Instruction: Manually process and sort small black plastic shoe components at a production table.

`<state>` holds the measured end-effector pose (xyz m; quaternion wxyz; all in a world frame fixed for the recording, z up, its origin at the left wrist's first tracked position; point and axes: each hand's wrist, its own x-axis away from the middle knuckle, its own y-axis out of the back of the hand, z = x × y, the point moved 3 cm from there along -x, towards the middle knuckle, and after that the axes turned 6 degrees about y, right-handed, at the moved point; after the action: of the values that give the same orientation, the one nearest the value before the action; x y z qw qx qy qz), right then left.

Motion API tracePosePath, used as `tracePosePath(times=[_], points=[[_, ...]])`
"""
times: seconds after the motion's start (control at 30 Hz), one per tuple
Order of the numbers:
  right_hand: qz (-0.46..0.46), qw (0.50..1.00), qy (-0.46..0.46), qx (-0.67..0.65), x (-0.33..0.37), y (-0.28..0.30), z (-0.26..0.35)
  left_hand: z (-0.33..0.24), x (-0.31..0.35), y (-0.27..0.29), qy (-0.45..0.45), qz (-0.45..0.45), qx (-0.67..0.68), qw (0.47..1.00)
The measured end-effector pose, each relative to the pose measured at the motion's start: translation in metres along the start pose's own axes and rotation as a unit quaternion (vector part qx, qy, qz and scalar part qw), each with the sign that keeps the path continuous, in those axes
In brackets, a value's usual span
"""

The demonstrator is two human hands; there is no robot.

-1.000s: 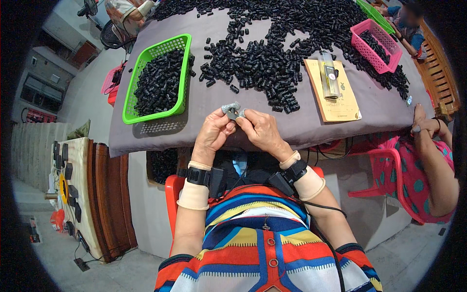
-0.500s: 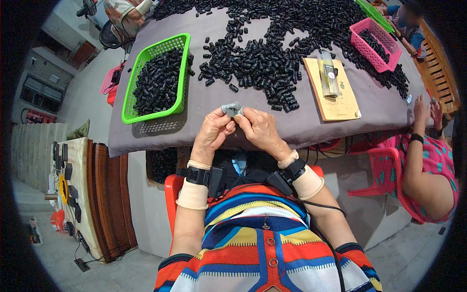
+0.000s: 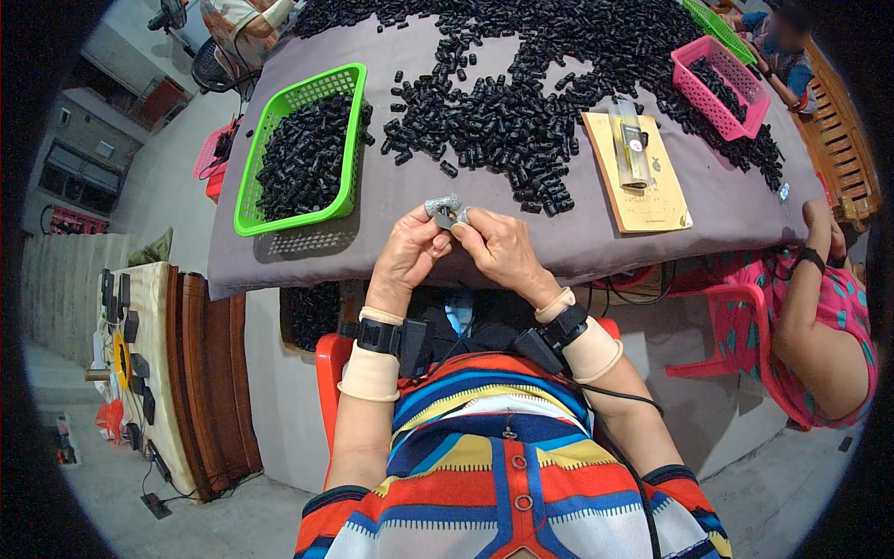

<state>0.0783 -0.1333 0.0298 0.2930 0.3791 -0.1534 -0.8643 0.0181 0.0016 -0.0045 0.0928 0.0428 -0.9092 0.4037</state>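
My left hand (image 3: 406,253) and my right hand (image 3: 507,253) meet just over the table's near edge, fingertips pinched together. Between them is a small dark grey piece (image 3: 445,222), partly covered by the fingers, so its kind cannot be made out. Silvery-grey wrapping appears to cover the fingertips around it. Beyond the hands spreads a heap of small black cylindrical parts (image 3: 503,121) on the grey cloth. To the left, a green basket (image 3: 354,140) holds many more of these parts.
On the right lie a tan notebook (image 3: 656,200) and a clear-and-yellow cutter-like tool (image 3: 633,154). A pink basket (image 3: 694,93) with black parts stands farther right. At the right, a person in a pink dress (image 3: 843,307) sits on a pink chair (image 3: 736,298); another person sits far right.
My hands stay almost in place; the fingertips have parted slightly, showing more of the grey piece. The neighbouring person's hands have lowered toward the table's edge.
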Motion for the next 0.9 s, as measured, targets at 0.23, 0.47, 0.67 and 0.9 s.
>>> tracePosePath(times=[0.23,0.47,0.67,0.9], points=[[-0.009,1.0,-0.003,0.02,-0.005,-0.003,-0.001,-0.003,-0.002,0.0,-0.001,0.006,-0.013,1.0],[-0.041,0.997,-0.052,-0.04,0.001,0.002,0.002,0.001,0.003,-0.006,0.007,-0.064,-0.013,0.998],[-0.047,0.995,-0.067,-0.055,0.0,0.007,0.001,-0.061,0.029,-0.028,-0.1,-0.207,-0.189,0.955],[-0.041,0.996,-0.063,-0.041,-0.002,0.002,-0.003,-0.156,0.044,-0.017,-0.342,-0.42,-0.412,0.733]])
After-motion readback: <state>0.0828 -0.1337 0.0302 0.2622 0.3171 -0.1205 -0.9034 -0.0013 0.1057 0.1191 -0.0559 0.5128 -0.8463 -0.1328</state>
